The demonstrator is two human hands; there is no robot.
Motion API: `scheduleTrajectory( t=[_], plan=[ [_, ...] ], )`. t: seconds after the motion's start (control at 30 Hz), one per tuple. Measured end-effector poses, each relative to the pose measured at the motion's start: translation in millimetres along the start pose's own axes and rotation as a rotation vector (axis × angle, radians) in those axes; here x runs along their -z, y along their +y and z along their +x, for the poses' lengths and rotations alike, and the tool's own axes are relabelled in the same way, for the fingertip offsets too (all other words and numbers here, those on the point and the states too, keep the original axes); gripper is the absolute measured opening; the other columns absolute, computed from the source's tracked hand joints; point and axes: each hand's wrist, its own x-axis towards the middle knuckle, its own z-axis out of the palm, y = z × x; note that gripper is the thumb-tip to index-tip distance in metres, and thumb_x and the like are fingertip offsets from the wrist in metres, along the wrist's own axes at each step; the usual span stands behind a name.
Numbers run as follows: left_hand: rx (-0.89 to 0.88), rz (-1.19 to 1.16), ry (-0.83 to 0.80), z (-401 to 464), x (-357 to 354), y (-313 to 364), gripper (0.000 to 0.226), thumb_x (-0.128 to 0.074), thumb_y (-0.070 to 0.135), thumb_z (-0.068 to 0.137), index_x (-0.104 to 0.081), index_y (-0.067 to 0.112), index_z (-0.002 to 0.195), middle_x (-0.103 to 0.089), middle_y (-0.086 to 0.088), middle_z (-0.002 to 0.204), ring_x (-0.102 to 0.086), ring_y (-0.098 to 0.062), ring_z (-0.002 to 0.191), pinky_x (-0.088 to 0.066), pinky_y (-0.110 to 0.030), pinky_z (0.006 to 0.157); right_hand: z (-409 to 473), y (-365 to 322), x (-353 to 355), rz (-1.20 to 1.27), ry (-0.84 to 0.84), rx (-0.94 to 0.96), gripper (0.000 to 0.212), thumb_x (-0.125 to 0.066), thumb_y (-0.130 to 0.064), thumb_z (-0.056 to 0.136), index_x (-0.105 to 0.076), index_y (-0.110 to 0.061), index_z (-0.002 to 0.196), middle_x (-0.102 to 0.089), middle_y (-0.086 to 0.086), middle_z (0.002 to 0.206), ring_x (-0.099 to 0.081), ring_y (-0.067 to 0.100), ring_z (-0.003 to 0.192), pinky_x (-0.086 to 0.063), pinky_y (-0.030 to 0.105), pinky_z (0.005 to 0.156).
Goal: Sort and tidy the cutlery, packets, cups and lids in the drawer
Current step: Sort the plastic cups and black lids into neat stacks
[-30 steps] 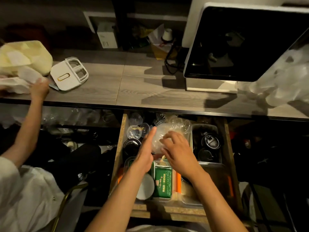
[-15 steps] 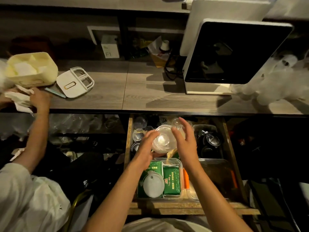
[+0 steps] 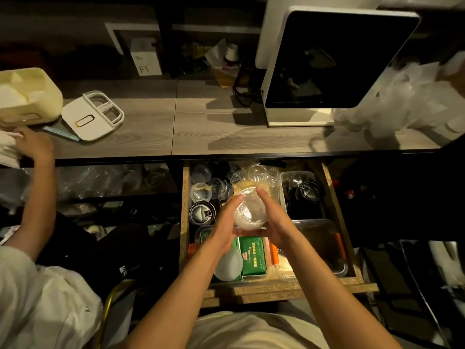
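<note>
Both hands over the open drawer [image 3: 185, 222], holding a clear plastic cup stack [image 3: 249, 209] between them. Left hand [image 3: 224, 224] presses the left side with mostly straight fingers, right hand [image 3: 274, 219] cups the right side, fingers extended. Whether it is cups or domed lids, can't tell.

In the drawer: loose clear cups [image 3: 201, 192] far left, black lid [image 3: 201, 214] just nearer than them, clear bin [image 3: 298, 176] with more black lids far right. Near side: green packets [image 3: 253, 255] in a clear tray, white round lid [image 3: 229, 265] on top at left, orange-handled items [image 3: 274, 255] just right of the packets.

Far side of the counter [image 3: 201, 127]: dark screen [image 3: 334, 59] on the right. Another person's hand [image 3: 35, 144] on the counter's left edge, beside a cream box [image 3: 30, 94] and a white lid [image 3: 93, 115].
</note>
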Motion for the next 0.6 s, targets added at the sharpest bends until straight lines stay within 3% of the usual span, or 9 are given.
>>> scheduleTrajectory(
  t=[0.13,0.27,0.4,0.47,0.6],
  plan=[
    [0.038,0.062,-0.069,7.6,-3.1,-12.8,0.039,-0.048,0.047,0.1,-0.063,0.02,0.124,-0.068,-0.015,0.122,-0.071,-0.03,0.099,-0.06,-0.049,0.08,4.1,13.6,9.4,-0.103,0.164,0.067,0.053,-0.047,-0.058,0.095,-0.067,-0.013,0.113,-0.07,0.013,0.109,-0.071,0.029,0.094,-0.06,0.042,0.077],
    [0.078,0.17,-0.05,14.5,-12.0,-31.4,0.041,-0.044,0.044,0.103,-0.054,0.025,0.138,-0.056,-0.008,0.134,-0.062,-0.027,0.114,-0.057,-0.053,0.09,6.0,30.5,32.5,-0.174,0.172,0.154,0.039,-0.044,-0.057,0.097,-0.067,-0.026,0.104,-0.068,0.004,0.107,-0.067,0.022,0.1,-0.057,0.046,0.088],
    [0.051,0.155,0.06,15.1,-31.8,-50.7,0.034,-0.042,0.041,0.104,-0.053,0.025,0.132,-0.056,0.004,0.121,-0.058,-0.011,0.103,-0.061,-0.032,0.076,13.1,45.5,63.4,-0.154,0.021,0.119,0.069,-0.05,-0.077,0.079,-0.059,-0.027,0.126,-0.058,0.004,0.128,-0.059,0.023,0.117,-0.055,0.051,0.092],
    [0.066,0.147,0.155,18.8,-37.6,-61.9,0.033,-0.042,0.04,0.104,-0.056,0.021,0.128,-0.06,-0.001,0.117,-0.061,-0.014,0.101,-0.061,-0.03,0.07,17.3,52.5,75.4,-0.169,-0.006,0.084,0.072,-0.052,-0.079,0.076,-0.061,-0.026,0.126,-0.059,0.003,0.127,-0.059,0.022,0.117,-0.056,0.051,0.091],
    [0.064,0.252,0.283,25.4,-41.6,-84.4,0.032,-0.043,0.042,0.104,-0.063,0.021,0.116,-0.066,-0.011,0.113,-0.066,-0.025,0.103,-0.061,-0.048,0.08,29.0,62.9,88.3,-0.167,0.037,-0.005,0.043,-0.05,-0.051,0.097,-0.063,-0.017,0.119,-0.065,0.003,0.113,-0.064,0.02,0.103,-0.058,0.046,0.085]
  ],
)
